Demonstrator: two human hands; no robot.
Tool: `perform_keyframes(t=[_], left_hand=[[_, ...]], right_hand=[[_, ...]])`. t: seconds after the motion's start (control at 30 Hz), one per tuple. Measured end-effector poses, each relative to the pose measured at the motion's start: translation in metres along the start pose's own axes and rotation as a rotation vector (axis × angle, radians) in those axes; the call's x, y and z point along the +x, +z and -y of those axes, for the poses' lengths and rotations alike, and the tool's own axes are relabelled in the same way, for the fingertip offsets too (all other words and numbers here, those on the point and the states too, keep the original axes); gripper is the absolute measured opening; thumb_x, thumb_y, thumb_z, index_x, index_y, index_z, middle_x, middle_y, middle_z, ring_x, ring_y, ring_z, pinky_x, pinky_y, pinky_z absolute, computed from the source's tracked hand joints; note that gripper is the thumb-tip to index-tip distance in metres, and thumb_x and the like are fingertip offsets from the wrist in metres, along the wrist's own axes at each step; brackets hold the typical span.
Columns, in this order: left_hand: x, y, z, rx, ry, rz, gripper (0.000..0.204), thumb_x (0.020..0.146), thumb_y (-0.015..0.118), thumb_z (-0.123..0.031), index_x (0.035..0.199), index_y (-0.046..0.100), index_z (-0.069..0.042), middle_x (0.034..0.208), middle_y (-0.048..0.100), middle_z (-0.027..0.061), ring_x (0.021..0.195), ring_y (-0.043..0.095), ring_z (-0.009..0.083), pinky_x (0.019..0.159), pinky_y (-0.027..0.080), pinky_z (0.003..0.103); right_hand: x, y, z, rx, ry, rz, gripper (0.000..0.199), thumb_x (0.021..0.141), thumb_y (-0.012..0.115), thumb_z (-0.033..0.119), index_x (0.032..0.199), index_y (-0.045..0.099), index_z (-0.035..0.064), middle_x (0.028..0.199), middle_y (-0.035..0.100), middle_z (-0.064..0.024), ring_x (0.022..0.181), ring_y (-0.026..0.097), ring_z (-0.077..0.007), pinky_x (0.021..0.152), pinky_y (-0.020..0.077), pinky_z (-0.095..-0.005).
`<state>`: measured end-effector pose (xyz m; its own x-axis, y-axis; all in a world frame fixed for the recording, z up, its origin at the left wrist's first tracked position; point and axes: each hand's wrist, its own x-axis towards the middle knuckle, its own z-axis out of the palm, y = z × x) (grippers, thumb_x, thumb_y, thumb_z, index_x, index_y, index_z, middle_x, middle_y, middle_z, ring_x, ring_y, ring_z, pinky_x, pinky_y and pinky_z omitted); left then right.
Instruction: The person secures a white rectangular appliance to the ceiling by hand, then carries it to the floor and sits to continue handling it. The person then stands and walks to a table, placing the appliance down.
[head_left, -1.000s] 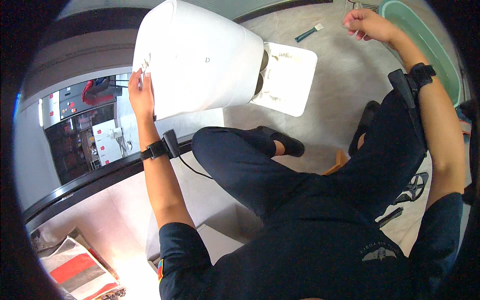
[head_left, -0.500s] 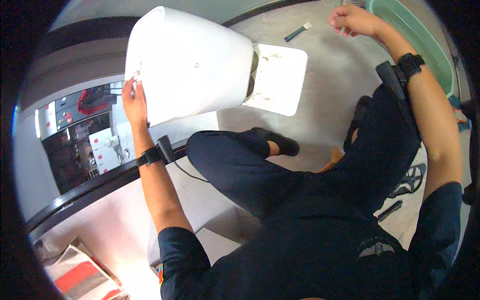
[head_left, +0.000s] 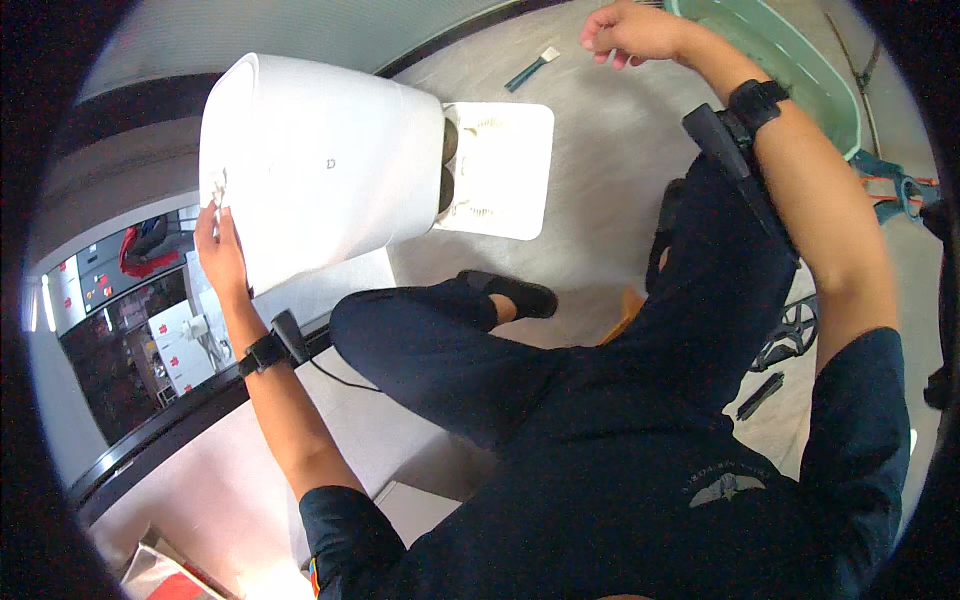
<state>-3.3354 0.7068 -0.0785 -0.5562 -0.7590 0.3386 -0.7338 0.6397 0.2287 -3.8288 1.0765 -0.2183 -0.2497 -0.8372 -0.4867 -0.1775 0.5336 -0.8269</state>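
A large white tapered plastic housing lies tilted on its side at the upper left. A flat squarish white plate sticks out from its right end, with dark rounded parts in the gap between. My left hand is closed on the housing's left edge, beside a small rough off-white patch. My right hand hovers at the upper right with fingers loosely curled and apart, nothing visible in them. Nearest to it lie a small dark-handled brush on the floor and a green plastic tub.
Below the tub, a teal tool with orange parts lies at the right. A black spoked part and a short black bar rest by my right thigh. A striped bag stands at the lower left, a glass panel above it.
The view has shifted, so most things sit further left in the picture. My left hand stays on the housing; my right hand is slightly nearer the brush.
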Motion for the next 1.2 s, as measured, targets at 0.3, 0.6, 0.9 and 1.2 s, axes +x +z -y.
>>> perform_keyframes(t=[0.3,0.6,0.9,1.2], left_hand=[[0.001,0.004,0.011,-0.045,-0.112,0.038,0.046,0.098,0.056,-0.033,0.134,0.054,-0.004,0.134,0.054,0.0173,0.116,0.056,0.0274,0.097,0.045,0.037],[0.007,0.005,0.026,-0.096,-0.022,0.042,0.046,0.099,0.057,-0.033,0.13,0.055,0.0,0.135,0.054,0.0172,0.12,0.052,0.0276,0.103,0.039,0.036],[0.006,0.005,0.02,-0.085,-0.018,0.035,0.043,0.099,0.057,-0.029,0.13,0.055,0.001,0.14,0.049,0.0192,0.129,0.047,0.0289,0.108,0.036,0.036],[0.003,0.005,0.019,-0.078,-0.028,0.022,0.042,0.098,0.058,-0.029,0.129,0.057,0.001,0.139,0.051,0.0184,0.129,0.047,0.0289,0.108,0.036,0.036]], right_hand=[[-0.007,0.006,0.01,-0.132,-0.02,-0.067,0.02,0.089,0.061,0.025,0.103,0.068,0.0114,0.087,0.068,-0.0015,0.067,0.06,-0.0115,0.056,0.0469,-0.0296],[-0.001,0.004,0.01,-0.03,0.018,-0.007,0.022,0.087,0.067,0.026,0.101,0.067,0.0086,0.087,0.068,-0.0024,0.065,0.059,-0.0111,0.056,0.0463,-0.0282],[-0.001,0.004,0.01,-0.016,0.009,0.006,0.022,0.086,0.065,0.022,0.103,0.066,0.008,0.088,0.068,-0.0036,0.066,0.061,-0.0121,0.054,0.0456,-0.0276],[-0.004,0.006,0.011,-0.04,-0.02,-0.018,0.02,0.086,0.062,0.02,0.103,0.066,0.0096,0.086,0.067,-0.0026,0.063,0.06,-0.0134,0.051,0.0441,-0.0306]])
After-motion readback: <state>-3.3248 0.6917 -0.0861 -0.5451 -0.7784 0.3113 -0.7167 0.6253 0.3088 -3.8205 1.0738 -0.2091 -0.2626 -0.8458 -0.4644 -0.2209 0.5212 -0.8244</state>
